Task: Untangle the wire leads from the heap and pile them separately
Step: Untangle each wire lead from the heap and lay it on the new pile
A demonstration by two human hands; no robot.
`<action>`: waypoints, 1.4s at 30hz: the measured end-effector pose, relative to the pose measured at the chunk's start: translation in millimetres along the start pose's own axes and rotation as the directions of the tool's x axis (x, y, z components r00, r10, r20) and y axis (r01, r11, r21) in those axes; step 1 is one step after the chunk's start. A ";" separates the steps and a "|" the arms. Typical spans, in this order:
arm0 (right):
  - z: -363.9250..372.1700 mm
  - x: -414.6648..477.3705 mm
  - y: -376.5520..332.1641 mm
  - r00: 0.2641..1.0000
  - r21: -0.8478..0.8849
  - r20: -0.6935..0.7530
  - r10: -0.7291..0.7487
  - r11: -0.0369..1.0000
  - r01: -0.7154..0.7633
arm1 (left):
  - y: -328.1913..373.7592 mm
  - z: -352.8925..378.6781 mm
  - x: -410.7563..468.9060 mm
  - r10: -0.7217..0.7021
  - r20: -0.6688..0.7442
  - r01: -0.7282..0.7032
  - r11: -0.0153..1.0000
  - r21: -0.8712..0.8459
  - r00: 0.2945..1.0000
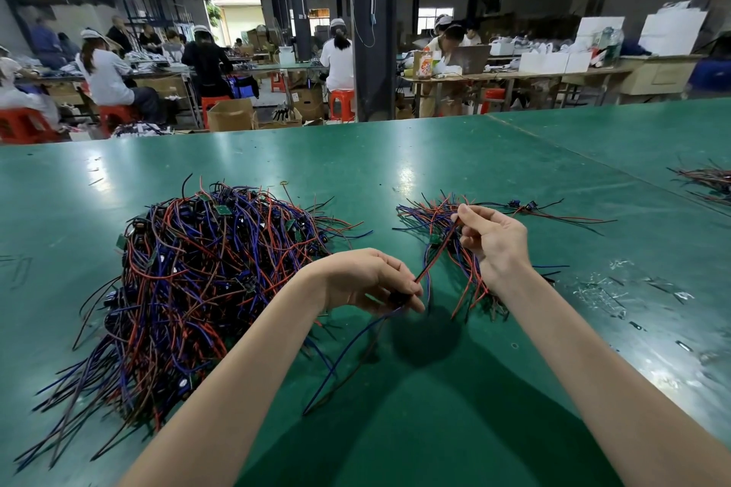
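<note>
Sprawling heap [197, 281] of tangled red, blue, black wire leads

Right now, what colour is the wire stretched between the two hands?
Red; the head view shows the wire running from left hand to right hand.

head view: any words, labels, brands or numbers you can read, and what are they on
No text is readable.
Orange packet on the far bench: print blurred.
Green circuit board in the wire heap: markings too small.
</note>
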State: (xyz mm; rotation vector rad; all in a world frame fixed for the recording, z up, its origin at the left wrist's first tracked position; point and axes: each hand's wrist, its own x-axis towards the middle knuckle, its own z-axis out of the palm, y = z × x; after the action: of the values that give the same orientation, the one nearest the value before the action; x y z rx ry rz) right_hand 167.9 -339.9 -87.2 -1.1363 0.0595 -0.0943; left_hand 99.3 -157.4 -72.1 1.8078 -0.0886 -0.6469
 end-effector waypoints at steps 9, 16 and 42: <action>22.5 -33.6 10.4 0.844 -0.324 0.480 0.240 0.942 -0.083 | -6.3 -14.9 -6.3 0.175 -0.502 -0.374 0.867 -0.328 0.847; 40.0 -64.5 35.4 0.801 -0.391 0.535 0.268 0.919 -0.045 | -20.2 -7.0 -3.1 0.171 -0.592 -0.432 0.838 -0.333 0.788; 36.4 -60.5 32.3 0.818 -0.412 0.542 0.194 0.909 0.058 | -26.6 -4.3 -2.5 0.214 -0.604 -0.548 0.709 -0.444 0.767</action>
State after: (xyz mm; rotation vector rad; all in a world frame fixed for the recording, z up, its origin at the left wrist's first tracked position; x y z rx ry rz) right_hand 112.7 -287.2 -101.2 -1.5472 -0.4419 0.3511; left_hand 92.4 -143.7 -94.4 1.2087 0.0832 0.1513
